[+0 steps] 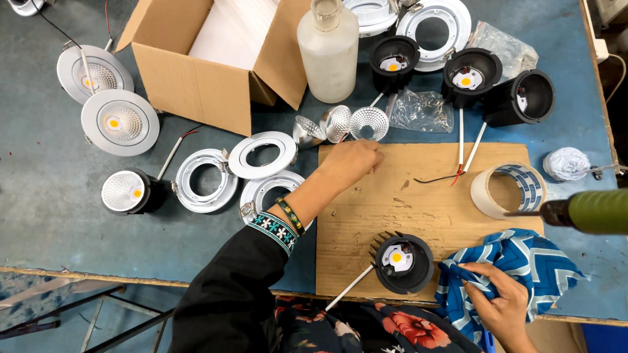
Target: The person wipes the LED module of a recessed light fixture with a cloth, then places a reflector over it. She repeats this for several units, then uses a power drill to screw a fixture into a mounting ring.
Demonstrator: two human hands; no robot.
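1. Left hand: at centre frame, grip narrow, fingertips pinched down on the upper left corner of the cardboard sheet. Whether a screw sits between the fingertips cannot be told.
2. Small screws: lie scattered on the sheet, just right of and below that hand.
3. Right hand: at lower right, grip closed on a blue-and-white patterned cloth that lies over the sheet's lower right corner.
4. Black lamp housing: stands open side up on the lower part of the sheet, between the two hands, just left of the cloth; a white lead runs from it toward lower left.
5. Green power screwdriver: enters from the right edge, bit pointing left over a roll of tape.
6. Three silver reflector cups: sit just above the left hand.
7. White trim rings: lie left of the forearm.
8. Open carton and frosted bottle: upper centre of the blue counter.
9. Three further black housings: upper right.
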